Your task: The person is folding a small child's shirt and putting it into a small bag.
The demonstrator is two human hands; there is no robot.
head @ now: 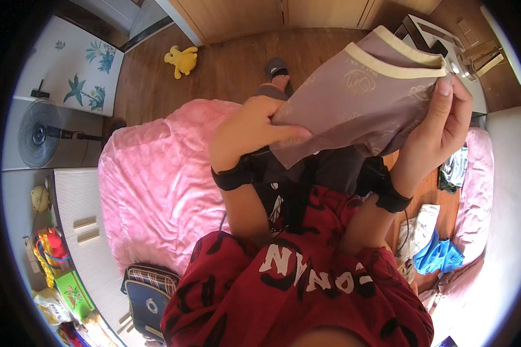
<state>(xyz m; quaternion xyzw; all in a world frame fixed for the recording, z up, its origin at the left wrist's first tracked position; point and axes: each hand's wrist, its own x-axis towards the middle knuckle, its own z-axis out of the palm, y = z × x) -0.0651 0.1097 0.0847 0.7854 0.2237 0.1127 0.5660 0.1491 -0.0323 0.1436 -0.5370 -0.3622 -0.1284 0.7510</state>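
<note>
A mauve fabric garment with a cream-yellow elastic band and pale printed motifs hangs between my two hands. It looks like a pair of underpants or shorts. My right hand pinches one end of the band between thumb and fingers. On the other side, my left hand grips the garment's lower edge, thumb in front and fingers behind the cloth. The band gapes a little along its upper side. Each wrist wears a black strap.
Below the hands a pink plush blanket spreads to the left. Folded clothes and blue shorts lie on the wooden surface at right. A dark backpack, a standing fan and a yellow plush toy are around.
</note>
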